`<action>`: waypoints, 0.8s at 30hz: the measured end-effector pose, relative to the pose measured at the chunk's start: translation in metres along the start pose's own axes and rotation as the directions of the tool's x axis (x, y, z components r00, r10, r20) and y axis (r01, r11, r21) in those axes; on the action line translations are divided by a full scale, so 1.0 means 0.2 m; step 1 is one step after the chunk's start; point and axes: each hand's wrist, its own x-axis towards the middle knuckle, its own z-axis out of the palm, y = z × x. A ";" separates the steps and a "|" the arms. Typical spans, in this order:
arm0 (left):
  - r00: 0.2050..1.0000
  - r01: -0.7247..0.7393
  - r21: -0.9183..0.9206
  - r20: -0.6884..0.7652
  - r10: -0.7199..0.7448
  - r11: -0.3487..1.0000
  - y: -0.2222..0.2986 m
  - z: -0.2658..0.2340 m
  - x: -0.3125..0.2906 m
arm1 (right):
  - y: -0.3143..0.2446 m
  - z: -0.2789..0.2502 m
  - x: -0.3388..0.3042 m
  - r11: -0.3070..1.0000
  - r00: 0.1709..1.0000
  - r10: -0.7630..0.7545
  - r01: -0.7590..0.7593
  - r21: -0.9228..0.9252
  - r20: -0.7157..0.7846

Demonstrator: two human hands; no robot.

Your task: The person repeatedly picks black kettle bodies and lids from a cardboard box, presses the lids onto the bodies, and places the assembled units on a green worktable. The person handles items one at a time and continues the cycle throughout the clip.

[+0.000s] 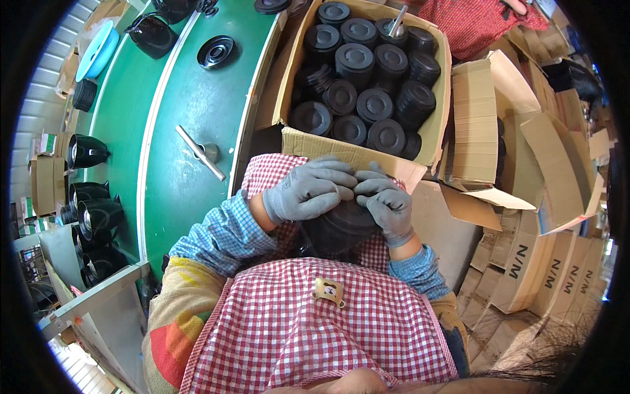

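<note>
A black round thing (338,231) rests in my lap against the checked apron; its exact kind I cannot make out. My left hand (312,188), in a grey glove, lies over its far left edge with the fingers bent together. From the right, my gloved right hand (387,205) grips the far edge with curled fingers. The fingertips of both hands nearly meet, and whatever is between them is hidden. Just beyond my hands stands an open cardboard box (328,146) holding stacks of black round lids (354,60).
On the green bench (174,197) to the left lie a metal T-shaped tool (200,153) and a black ring-shaped lid (216,52). Black jugs (100,217) line its far side. A second open carton (476,118) stands at the right, near stacked cartons (522,262).
</note>
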 end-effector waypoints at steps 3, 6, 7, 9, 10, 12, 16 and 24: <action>0.993 0.065 0.312 0.078 -0.094 0.948 0.04 -0.06 -0.02 | -0.04 0.02 0.00 0.997 0.998 0.066 -0.066 -0.029 0.006; 0.948 0.319 -0.268 0.089 -0.307 0.909 -0.04 0.00 -0.09 | -0.10 0.07 -0.04 0.984 0.999 0.050 -0.051 -0.170 -0.010; 0.923 0.380 -0.448 0.120 -0.366 0.810 -0.04 0.01 -0.09 | -0.15 0.10 -0.06 0.959 1.000 0.025 -0.027 -0.282 -0.012; 0.935 0.354 -0.121 0.055 -0.350 0.927 -0.01 -0.03 -0.06 | -0.19 0.09 -0.06 0.937 1.000 0.024 -0.019 -0.349 0.009; 0.950 0.311 0.055 -0.012 -0.311 0.949 0.04 -0.04 -0.02 | -0.17 0.05 -0.05 0.950 0.998 0.046 -0.034 -0.310 0.031; 0.985 0.170 0.197 -0.055 -0.163 0.965 0.14 -0.02 0.03 | -0.09 0.01 -0.04 0.972 0.975 0.221 -0.222 -0.072 -0.013; 0.947 0.227 0.414 0.117 -0.298 0.882 0.27 0.05 0.09 | -0.10 0.03 -0.04 0.981 0.990 0.087 -0.065 -0.181 0.113; 0.943 0.329 -0.151 0.000 -0.333 0.932 0.20 -0.05 0.08 | -0.16 -0.07 -0.01 0.989 0.999 0.047 -0.048 -0.140 -0.013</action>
